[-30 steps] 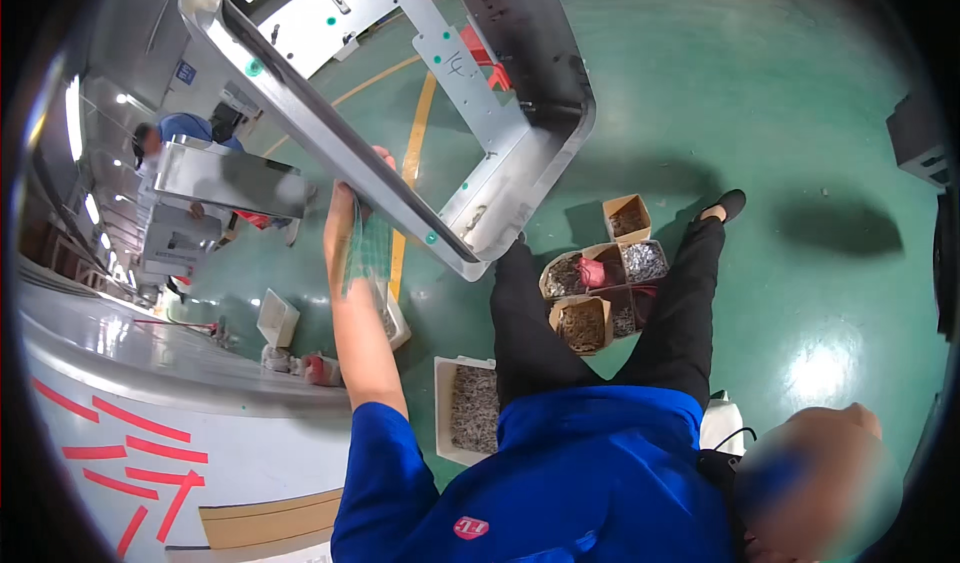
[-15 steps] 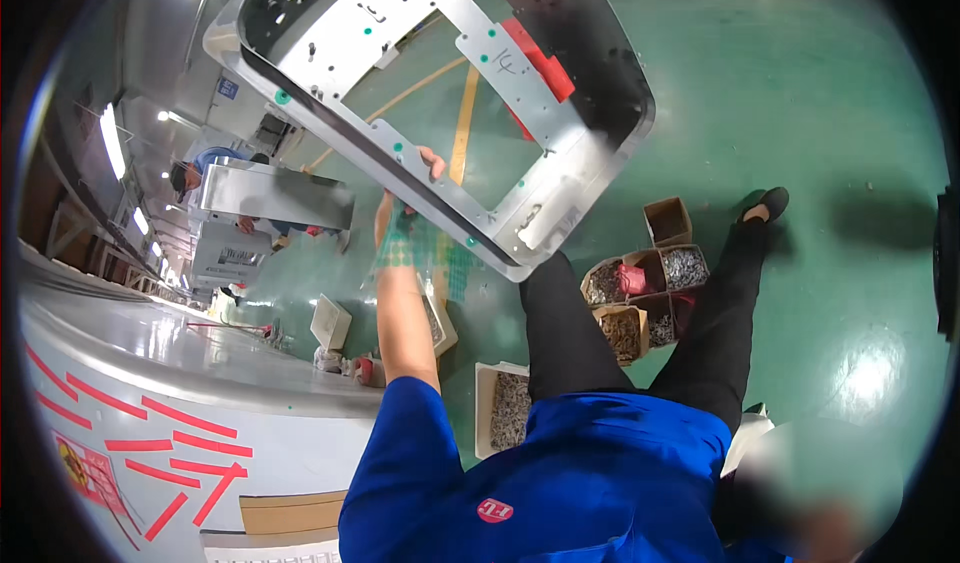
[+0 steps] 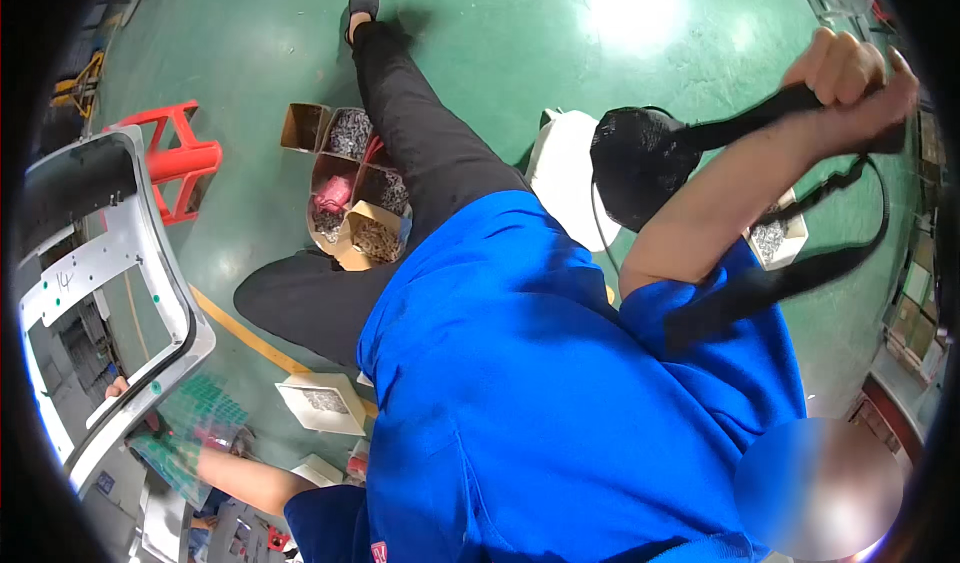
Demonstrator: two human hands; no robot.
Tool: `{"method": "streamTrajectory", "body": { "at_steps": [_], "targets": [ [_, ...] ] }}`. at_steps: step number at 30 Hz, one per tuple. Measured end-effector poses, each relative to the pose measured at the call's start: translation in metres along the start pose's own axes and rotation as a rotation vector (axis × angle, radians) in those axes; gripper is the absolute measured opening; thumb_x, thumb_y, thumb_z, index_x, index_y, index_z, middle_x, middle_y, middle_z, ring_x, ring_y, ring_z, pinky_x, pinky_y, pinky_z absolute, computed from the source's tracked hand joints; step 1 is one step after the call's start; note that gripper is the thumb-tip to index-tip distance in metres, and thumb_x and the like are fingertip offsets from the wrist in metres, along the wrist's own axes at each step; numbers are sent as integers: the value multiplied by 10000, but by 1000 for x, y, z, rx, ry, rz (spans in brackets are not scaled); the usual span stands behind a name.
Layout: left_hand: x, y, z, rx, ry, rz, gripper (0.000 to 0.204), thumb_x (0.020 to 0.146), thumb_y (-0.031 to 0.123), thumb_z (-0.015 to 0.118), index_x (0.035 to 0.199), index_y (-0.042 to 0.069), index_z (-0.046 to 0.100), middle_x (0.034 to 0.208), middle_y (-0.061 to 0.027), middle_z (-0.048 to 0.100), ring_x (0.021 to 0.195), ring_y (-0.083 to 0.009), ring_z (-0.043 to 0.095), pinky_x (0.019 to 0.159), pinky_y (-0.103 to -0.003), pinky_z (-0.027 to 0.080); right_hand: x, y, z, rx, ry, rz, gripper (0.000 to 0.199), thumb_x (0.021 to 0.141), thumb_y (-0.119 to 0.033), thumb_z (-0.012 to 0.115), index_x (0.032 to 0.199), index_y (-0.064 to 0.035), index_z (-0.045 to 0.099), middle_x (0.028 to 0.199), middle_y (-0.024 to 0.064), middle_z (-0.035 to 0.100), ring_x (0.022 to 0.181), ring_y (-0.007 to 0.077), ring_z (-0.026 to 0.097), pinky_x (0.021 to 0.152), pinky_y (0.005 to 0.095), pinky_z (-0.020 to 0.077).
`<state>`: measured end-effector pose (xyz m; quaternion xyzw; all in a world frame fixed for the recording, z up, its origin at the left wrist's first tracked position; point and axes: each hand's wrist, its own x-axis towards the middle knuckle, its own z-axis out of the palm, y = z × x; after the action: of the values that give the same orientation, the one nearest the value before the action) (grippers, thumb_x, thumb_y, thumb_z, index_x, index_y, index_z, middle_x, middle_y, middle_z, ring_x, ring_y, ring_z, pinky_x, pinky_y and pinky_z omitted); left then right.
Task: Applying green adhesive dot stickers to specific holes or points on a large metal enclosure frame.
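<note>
At the left rim, my left hand closes on the edge of a large silvery metal frame with rounded corners, a wide opening and small green dots. Part of that hand is hidden behind the frame. A clear sheet with green dots hangs over the hand and wrist. Raised at the upper right, my right hand is closed round a black strap. The strap leads to a rounded black fabric thing whose kind I cannot make out. Another length of black strap dangles below my forearm.
Near my legs stand open boxes of small metal parts. A red stool is beside the frame. One white bin sits near my left arm, another beyond my right arm. A white object lies beside the black thing.
The view has swung, and the metal frame now appears at the left, still in my left hand. My right hand, blurred low at the right before, is now raised with the black strap.
</note>
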<state>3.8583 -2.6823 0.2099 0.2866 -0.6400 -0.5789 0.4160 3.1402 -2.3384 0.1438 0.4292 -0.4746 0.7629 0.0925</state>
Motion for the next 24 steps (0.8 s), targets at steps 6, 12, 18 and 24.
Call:
{"method": "streamTrajectory", "body": {
  "at_steps": [6, 12, 18, 24],
  "targets": [
    [5, 12, 7, -12, -33, -12, 517, 877, 426, 573, 1111, -28, 497, 937, -133, 523, 615, -162, 473, 531, -280, 432, -65, 6, 9, 234, 250, 349, 286, 994, -280, 400, 869, -61, 534, 454, -49, 256, 348, 57, 191, 345, 219, 174],
    [10, 22, 16, -16, -63, -25, 505, 885, 412, 560, 1110, -35, 492, 943, -149, 518, 667, -208, 506, 571, -326, 459, -117, 28, -50, 410, 207, 601, 233, 998, -206, 397, 921, -52, 553, 440, -31, 264, 325, 68, 197, 319, 241, 170],
    [17, 11, 27, -58, -83, -52, 494, 893, 399, 547, 1109, -42, 487, 948, -166, 512, 720, -254, 539, 612, -371, 487, -149, 45, -86, 343, 22, 865, 181, 991, -177, 423, 931, -44, 530, 502, -26, 365, 344, 51, 269, 308, 246, 199],
    [23, 14, 72, -92, -141, -48, 483, 901, 385, 533, 1108, -48, 481, 953, -182, 506, 772, -299, 572, 653, -416, 514, -187, 68, -40, 4, -322, 1065, 286, 977, -255, 471, 758, -71, 484, 405, -68, 276, 295, 29, 199, 308, 221, 118]
  ]
}}
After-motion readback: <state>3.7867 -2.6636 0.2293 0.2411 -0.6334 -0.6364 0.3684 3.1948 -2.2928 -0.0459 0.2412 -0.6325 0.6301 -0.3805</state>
